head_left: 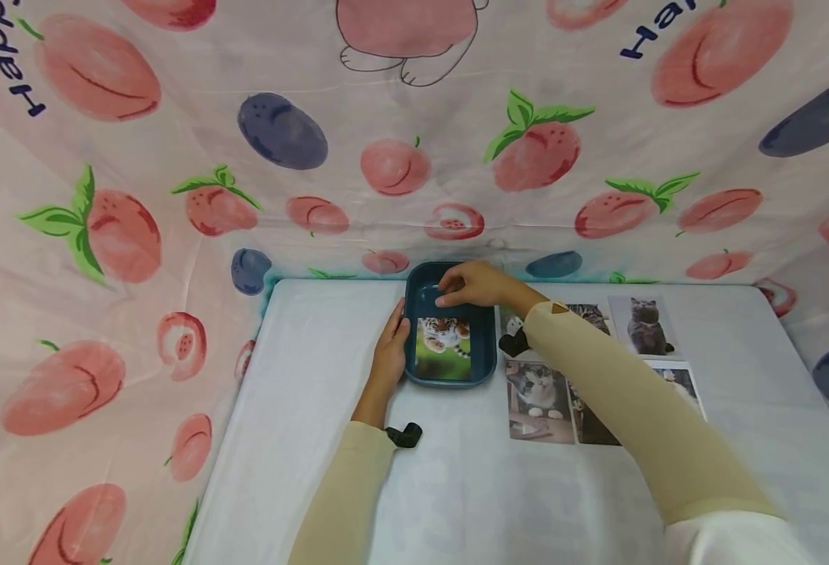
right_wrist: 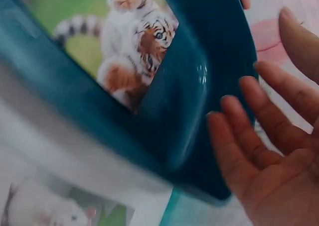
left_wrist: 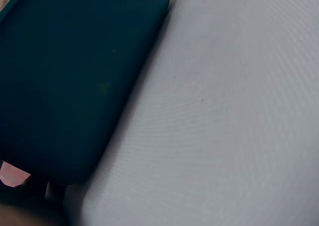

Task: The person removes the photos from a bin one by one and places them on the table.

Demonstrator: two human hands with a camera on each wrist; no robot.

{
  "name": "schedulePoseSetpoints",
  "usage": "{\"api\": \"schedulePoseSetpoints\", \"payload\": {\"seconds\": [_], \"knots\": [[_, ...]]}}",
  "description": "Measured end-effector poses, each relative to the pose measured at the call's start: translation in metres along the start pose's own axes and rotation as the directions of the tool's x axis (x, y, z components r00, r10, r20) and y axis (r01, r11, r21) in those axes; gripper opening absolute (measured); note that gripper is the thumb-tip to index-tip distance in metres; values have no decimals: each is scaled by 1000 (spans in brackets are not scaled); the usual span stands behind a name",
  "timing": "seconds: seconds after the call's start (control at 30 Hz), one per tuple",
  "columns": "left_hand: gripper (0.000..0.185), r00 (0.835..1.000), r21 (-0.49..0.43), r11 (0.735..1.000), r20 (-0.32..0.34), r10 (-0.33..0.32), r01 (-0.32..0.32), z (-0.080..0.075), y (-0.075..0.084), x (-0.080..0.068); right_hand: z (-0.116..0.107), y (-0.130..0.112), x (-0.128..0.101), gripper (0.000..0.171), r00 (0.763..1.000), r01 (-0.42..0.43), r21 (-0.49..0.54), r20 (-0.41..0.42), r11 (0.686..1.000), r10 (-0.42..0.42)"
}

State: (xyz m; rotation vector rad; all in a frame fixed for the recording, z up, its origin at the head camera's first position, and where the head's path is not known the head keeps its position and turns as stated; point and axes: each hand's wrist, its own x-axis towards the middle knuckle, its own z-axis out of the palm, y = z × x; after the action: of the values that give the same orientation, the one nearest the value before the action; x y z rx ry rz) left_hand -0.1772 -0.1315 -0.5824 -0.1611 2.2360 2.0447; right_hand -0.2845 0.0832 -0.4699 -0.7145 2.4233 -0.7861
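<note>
Fingers of my right hand [head_left: 474,284] hover spread and relaxed over the far end of the teal tray [head_left: 487,349], gripping nothing; the wrist view shows them just beside its far rim. Inside the tray lies the tiger photo [head_left: 444,348], flat on the floor toward the near end, a little short of those fingertips. My left hand [head_left: 391,351] rests straight-fingered against the tray's left wall. To the right, cat photos [head_left: 538,400] lie on the white table [head_left: 315,369].
</note>
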Motion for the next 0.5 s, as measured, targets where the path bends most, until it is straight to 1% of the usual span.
{"api": "schedulePoseSetpoints", "payload": {"seconds": [0.13,0.27,0.37,0.5], "knots": [[49,1000,14,1000,-3,13,-13,0,1,-1,10,-4,13,55,996,-62,7,71,998,61],[49,1000,18,1000,-3,21,-21,-1,0,0,25,-6,21,56,984,-127,-6,129,992,127],[49,1000,13,1000,-2,15,-15,-1,1,-1,33,-7,24,53,975,-167,-43,141,985,171],[47,1000,12,1000,-4,14,-14,0,1,-1,38,-9,25,44,970,-198,-60,129,978,204]]}}
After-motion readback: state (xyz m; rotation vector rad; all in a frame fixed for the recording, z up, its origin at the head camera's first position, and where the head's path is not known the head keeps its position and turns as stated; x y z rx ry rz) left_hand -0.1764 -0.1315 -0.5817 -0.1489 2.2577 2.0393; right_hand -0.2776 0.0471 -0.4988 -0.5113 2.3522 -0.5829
